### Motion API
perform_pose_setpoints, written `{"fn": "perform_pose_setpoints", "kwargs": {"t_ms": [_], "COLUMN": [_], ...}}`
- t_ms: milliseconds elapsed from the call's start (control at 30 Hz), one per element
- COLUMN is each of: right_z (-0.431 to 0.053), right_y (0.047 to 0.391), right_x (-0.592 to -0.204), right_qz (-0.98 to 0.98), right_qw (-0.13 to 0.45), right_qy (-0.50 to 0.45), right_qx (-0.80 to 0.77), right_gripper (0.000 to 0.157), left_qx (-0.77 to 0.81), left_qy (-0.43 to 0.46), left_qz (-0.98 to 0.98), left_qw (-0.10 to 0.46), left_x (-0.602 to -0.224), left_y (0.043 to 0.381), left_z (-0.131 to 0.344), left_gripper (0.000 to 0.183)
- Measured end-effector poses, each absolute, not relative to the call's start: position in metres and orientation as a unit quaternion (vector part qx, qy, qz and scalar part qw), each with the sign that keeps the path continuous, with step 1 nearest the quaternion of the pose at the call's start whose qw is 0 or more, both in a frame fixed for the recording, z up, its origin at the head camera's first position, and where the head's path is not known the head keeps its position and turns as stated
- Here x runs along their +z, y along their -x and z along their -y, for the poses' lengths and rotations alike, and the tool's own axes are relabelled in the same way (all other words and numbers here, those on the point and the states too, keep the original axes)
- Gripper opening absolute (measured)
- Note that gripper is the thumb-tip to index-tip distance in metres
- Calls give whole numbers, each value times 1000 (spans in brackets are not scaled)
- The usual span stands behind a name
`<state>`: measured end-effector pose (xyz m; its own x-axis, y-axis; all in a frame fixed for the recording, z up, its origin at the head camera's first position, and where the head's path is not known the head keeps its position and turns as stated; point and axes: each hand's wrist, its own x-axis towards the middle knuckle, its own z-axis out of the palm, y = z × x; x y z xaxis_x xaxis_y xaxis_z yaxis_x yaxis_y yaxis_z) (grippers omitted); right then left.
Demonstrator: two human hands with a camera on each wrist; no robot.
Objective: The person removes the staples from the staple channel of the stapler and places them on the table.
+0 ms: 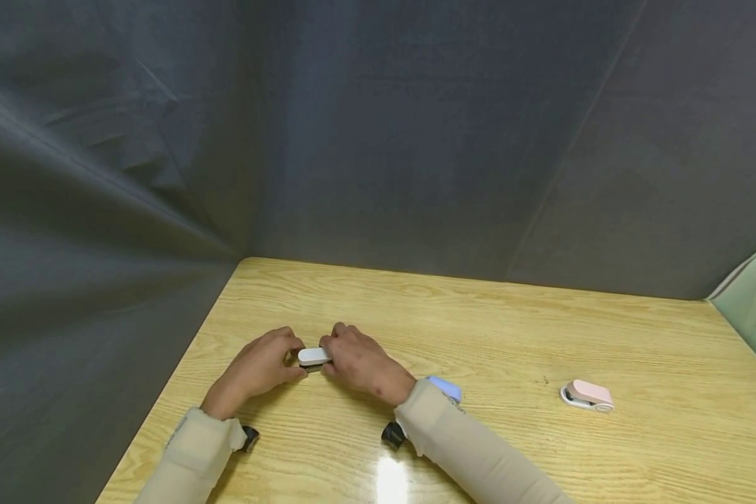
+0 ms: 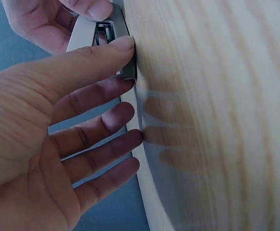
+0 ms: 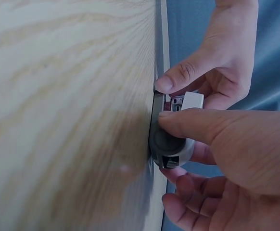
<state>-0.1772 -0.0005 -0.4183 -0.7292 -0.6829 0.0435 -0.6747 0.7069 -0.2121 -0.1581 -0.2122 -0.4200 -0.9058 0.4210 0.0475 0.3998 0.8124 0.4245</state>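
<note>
On the left of the worktop [image 1: 504, 336], we hold the white stapler [image 1: 313, 356], our left hand [image 1: 261, 365] pinching its left end and our right hand [image 1: 362, 362] clasping its right end.

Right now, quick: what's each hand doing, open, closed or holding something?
Left hand: pinching one end of the white stapler between thumb and forefinger.
Right hand: holding the same stapler toward its other end.

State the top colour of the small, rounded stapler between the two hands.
White; the small, rounded stapler's top shows best in the head view.
</note>
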Motion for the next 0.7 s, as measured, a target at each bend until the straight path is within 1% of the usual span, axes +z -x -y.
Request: {"fn": "perform_pose_setpoints", "kwargs": {"t_ms": [333, 700], "right_z": [5, 6], "right_y": [178, 179], "right_x": [-419, -422], "right_qz": [-920, -911], "right_qw": [40, 36], "right_qy": [367, 377], "right_qx": [-130, -161], "right_gripper": [18, 13], "left_qx": [208, 198], "left_qy": [-213, -212], "left_qz": [-954, -957], "left_qw": [22, 24], "left_x": [-421, -421], "left_y": [159, 162], "left_z": [212, 210], "left_gripper": [19, 20]}}
